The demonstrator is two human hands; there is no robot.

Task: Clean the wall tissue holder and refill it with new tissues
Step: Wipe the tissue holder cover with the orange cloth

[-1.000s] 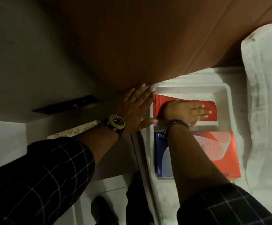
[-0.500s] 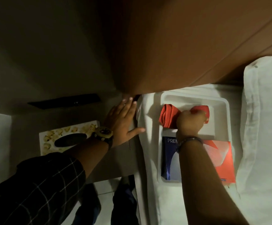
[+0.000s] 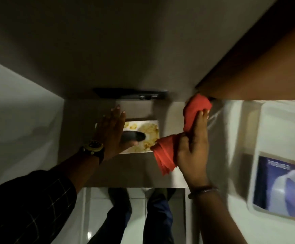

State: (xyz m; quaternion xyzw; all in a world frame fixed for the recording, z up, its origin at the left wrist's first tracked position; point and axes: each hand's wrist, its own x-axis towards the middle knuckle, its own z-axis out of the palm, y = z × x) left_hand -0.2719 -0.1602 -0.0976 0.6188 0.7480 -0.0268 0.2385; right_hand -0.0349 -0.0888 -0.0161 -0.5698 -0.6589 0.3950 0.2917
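We see left hand (image 3: 114, 131) spread flat on tissue holder (image 3: 148, 136) — wall-mounted. Right hand (image 3: 193, 148) grips red cloth (image 3: 167, 154) beside holder's right edge — new tissue box (image 3: 282, 185) in white tray (image 3: 255, 155), far right.

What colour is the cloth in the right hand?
Red. The crumpled cloth gripped by the right hand shows clearly in the head view.

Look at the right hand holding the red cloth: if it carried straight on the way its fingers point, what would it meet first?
Probably the brown wooden panel's lower edge. The right hand points up the frame, the red cloth already nearly touching it. Depth is unclear.
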